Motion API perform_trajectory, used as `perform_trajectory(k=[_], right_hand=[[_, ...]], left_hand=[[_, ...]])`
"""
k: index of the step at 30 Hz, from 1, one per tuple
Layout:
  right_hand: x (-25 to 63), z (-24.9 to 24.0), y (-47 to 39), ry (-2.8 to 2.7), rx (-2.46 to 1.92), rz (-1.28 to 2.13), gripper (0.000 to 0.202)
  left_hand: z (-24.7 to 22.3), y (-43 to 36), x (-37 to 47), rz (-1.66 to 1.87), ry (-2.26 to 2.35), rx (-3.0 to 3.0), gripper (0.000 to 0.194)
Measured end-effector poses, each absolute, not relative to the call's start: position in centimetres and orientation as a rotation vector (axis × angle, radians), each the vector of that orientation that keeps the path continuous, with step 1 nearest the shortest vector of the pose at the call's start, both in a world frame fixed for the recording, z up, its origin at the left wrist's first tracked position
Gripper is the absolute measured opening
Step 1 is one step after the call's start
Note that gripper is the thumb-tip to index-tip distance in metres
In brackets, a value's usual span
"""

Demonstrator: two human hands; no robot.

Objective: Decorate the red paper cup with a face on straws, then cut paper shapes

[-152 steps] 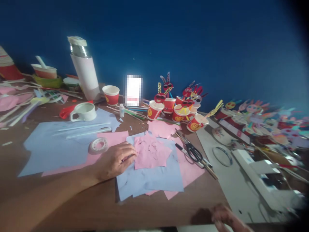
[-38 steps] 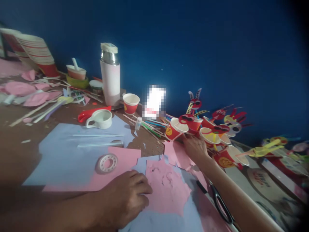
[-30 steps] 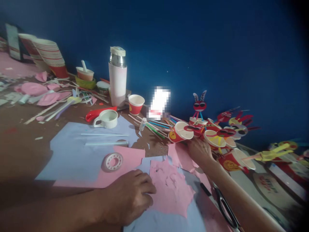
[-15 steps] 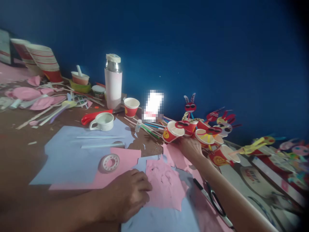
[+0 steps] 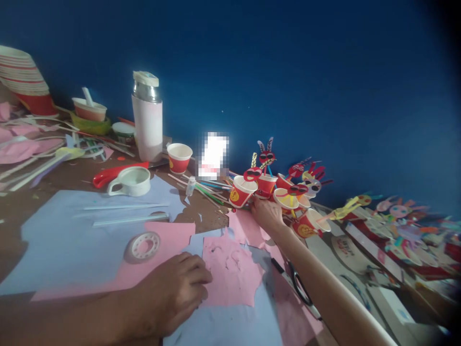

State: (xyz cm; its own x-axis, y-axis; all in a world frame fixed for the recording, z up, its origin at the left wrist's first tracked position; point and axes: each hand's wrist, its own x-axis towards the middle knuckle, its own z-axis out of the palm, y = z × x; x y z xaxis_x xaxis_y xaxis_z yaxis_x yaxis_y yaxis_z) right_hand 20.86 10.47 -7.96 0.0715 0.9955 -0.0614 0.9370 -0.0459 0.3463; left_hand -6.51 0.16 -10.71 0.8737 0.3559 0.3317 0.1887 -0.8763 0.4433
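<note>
My right hand reaches among the decorated paper cups on the right. Its fingers close against the lower side of a red and white paper cup, which bears a red paper face with sunglasses and patterned feelers; the fingertips are partly hidden. My left hand rests by the near edge of a torn pink paper sheet, fingers loosely bent and a little apart, with nothing visible in them. Up and left of it lies a white tape ring. Scissors with black handles lie beneath my right forearm.
Blue paper with straws covers the left. Behind it are a white mug, a red stapler-like tool, a flask and a plain cup. More decorated cups crowd the right. A blue wall stands behind.
The view has swung right, so things sit farther left. The cup at my right hand has tipped from leaning to more upright, its face higher. My left hand stays by the pink sheet.
</note>
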Motion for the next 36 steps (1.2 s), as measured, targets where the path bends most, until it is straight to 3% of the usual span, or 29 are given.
perform_trajectory(k=[14, 23, 27, 31, 36], right_hand=[[20.3, -7.2, 11.0, 1.98, 2.157, 0.192, 0.026], [19.5, -4.0, 2.9, 2.249, 2.264, -0.109, 0.022], [16.8, -4.2, -2.1, 2.45, 2.173, -0.448, 0.019], [14.1, -5.3, -5.6, 2.558, 2.176, -1.255, 0.011], [12.0, -6.6, -7.6, 2.428, 2.191, -1.985, 0.015]], left_hand=[[-10.5, -0.1, -6.4, 0.619, 0.456, 2.616, 0.015], [-10.6, -0.2, -6.8, 0.686, 0.503, 2.602, 0.013], [-10.6, -0.4, -7.1, 0.692, 0.522, 2.594, 0.015], [-10.4, -0.7, -7.0, 0.76, 0.525, 2.529, 0.02], [-10.4, -1.5, -6.5, 0.845, 0.602, 2.37, 0.037]])
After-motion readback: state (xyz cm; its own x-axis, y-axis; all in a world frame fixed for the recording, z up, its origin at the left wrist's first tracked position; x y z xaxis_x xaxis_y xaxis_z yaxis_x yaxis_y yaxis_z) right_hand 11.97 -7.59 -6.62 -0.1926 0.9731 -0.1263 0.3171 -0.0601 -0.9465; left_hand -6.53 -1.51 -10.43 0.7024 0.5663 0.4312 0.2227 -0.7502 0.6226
